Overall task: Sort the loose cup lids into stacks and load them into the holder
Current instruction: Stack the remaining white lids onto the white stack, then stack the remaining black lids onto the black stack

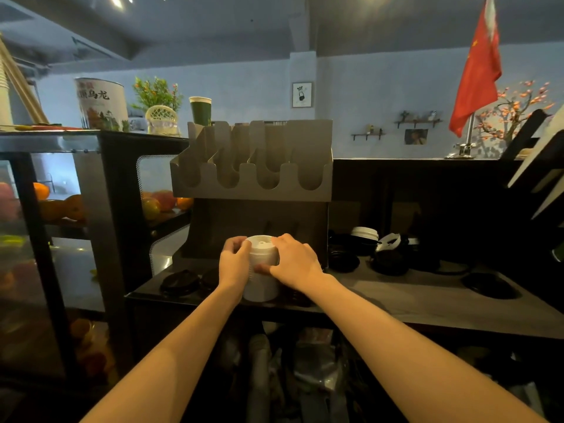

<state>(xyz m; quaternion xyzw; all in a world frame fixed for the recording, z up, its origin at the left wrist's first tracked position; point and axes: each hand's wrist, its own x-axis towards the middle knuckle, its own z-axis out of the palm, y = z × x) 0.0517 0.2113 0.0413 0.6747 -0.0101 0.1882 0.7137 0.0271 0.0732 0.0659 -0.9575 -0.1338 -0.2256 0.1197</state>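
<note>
Your two forearms fill the bottom of the frame, reaching up to the centre, where both hands close around a tall stack of white lids standing on the dark counter. Your left hand wraps the stack's left side, fingers curled over its top edge; your right hand clasps the right side, thumb across the front. Much of the stack is hidden behind them.

Directly above, in the middle of the frame, the metal holder shows four scalloped slots; nothing can be seen in them. Black lids lie left of your hands, hard to make out against the dark surface. More black lids are scattered at centre right, with a short white stack behind them. Under the counter the clutter is too dim to identify. At the left edge, fruit sits blurred behind the glass of a display case.
</note>
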